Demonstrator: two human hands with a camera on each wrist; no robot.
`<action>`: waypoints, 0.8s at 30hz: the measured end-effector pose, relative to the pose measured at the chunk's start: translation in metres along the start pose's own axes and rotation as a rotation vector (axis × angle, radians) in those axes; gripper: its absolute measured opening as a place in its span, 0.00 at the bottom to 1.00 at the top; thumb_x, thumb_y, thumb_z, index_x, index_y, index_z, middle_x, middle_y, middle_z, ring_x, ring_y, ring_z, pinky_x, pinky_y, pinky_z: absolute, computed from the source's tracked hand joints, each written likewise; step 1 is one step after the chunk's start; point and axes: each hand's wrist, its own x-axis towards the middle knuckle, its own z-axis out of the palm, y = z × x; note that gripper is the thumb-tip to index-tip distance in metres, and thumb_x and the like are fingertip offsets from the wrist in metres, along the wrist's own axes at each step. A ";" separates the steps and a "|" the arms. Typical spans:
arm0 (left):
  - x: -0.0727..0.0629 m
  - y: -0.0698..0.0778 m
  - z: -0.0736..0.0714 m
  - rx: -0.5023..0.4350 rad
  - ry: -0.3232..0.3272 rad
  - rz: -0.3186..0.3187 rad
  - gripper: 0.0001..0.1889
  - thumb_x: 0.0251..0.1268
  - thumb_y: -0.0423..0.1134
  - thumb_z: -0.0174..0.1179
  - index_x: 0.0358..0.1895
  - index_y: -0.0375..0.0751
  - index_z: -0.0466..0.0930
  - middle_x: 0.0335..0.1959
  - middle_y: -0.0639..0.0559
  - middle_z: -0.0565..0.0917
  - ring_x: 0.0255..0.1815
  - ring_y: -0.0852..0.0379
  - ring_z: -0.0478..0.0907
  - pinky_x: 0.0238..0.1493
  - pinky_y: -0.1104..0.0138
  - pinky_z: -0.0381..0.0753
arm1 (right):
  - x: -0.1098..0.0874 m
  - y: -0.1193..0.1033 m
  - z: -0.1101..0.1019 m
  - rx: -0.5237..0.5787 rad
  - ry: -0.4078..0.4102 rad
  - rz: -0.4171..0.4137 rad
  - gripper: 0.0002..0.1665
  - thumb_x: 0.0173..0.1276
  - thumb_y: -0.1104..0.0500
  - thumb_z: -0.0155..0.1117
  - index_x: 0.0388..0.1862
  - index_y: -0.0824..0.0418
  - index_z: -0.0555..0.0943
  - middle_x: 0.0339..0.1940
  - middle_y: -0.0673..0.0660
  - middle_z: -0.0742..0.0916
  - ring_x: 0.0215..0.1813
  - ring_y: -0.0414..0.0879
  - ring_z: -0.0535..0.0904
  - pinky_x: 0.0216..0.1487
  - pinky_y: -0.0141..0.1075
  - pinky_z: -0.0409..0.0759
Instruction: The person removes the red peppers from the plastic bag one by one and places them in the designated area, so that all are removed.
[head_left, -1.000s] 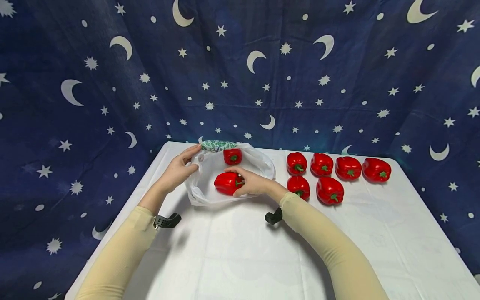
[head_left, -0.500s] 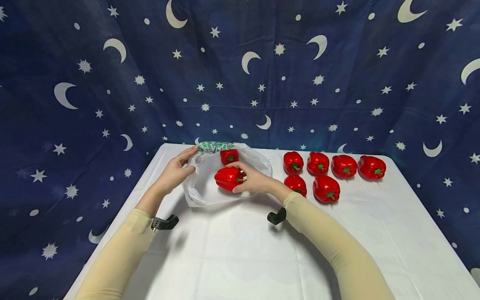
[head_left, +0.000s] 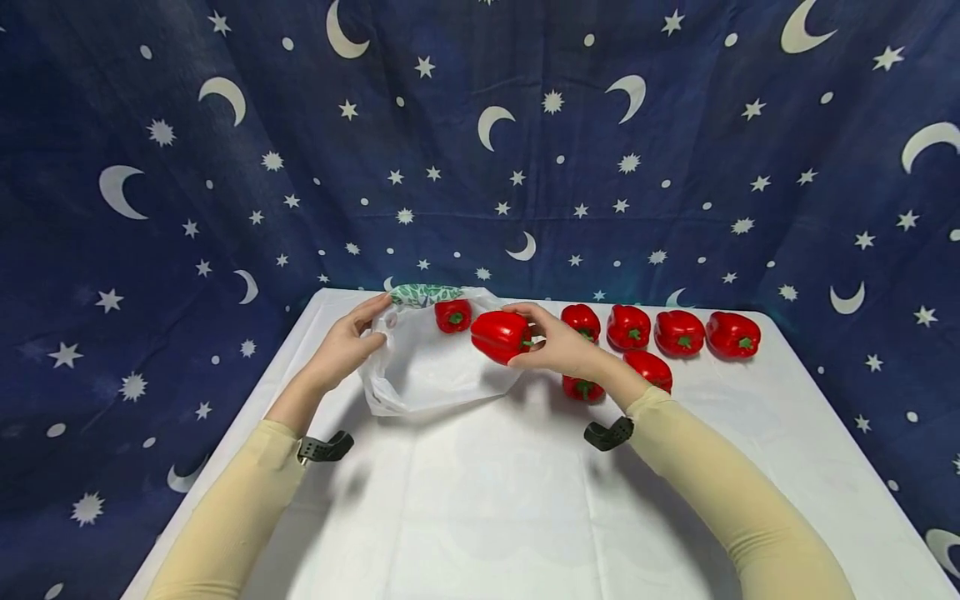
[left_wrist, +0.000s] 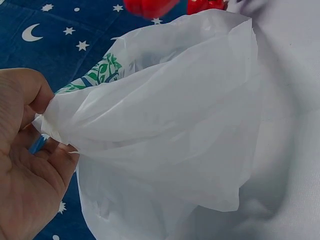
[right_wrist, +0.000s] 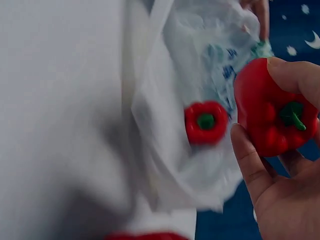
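A white plastic bag (head_left: 431, 367) with a green leaf print lies on its side, its mouth held wide by my left hand (head_left: 347, 346). In the left wrist view, that hand (left_wrist: 30, 155) pinches the bag's edge between thumb and fingers. My right hand (head_left: 558, 343) grips a red bell pepper (head_left: 501, 337) by its stem end, raised at the bag's right edge. The right wrist view shows this pepper (right_wrist: 270, 110) between thumb and fingers, green stem toward the palm. Another red bell pepper (head_left: 453, 316) lies inside the bag at the back.
Several red bell peppers (head_left: 678, 333) stand in two rows on the white-covered table (head_left: 480, 517), right of the bag. My right forearm partly covers the front row. A dark blue curtain (head_left: 420, 125) with moons and stars hangs behind and at the sides.
My right hand has lifted the bell pepper from inside the bag and carried it right to the bag's edge. My left hand keeps its hold on the bag.
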 end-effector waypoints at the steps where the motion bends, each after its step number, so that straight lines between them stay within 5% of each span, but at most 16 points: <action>1: 0.000 -0.001 0.000 0.001 -0.001 -0.002 0.35 0.67 0.24 0.54 0.78 0.34 0.61 0.82 0.46 0.57 0.82 0.48 0.51 0.79 0.53 0.49 | -0.005 0.001 -0.006 -0.004 0.014 0.006 0.51 0.56 0.56 0.82 0.76 0.45 0.66 0.67 0.55 0.76 0.67 0.56 0.73 0.58 0.47 0.82; 18: 0.001 -0.003 -0.001 0.006 -0.011 0.010 0.36 0.66 0.23 0.54 0.79 0.33 0.59 0.82 0.44 0.56 0.82 0.46 0.50 0.79 0.50 0.49 | -0.095 0.024 -0.090 -0.092 0.251 0.202 0.58 0.59 0.48 0.81 0.82 0.46 0.57 0.76 0.61 0.68 0.73 0.63 0.65 0.63 0.60 0.76; 24: 0.001 0.000 -0.002 0.026 -0.014 -0.004 0.35 0.68 0.25 0.54 0.79 0.35 0.60 0.82 0.46 0.56 0.82 0.48 0.49 0.79 0.51 0.49 | -0.132 0.033 -0.111 -0.119 0.346 0.234 0.58 0.63 0.49 0.78 0.84 0.50 0.53 0.75 0.64 0.68 0.70 0.62 0.66 0.55 0.43 0.83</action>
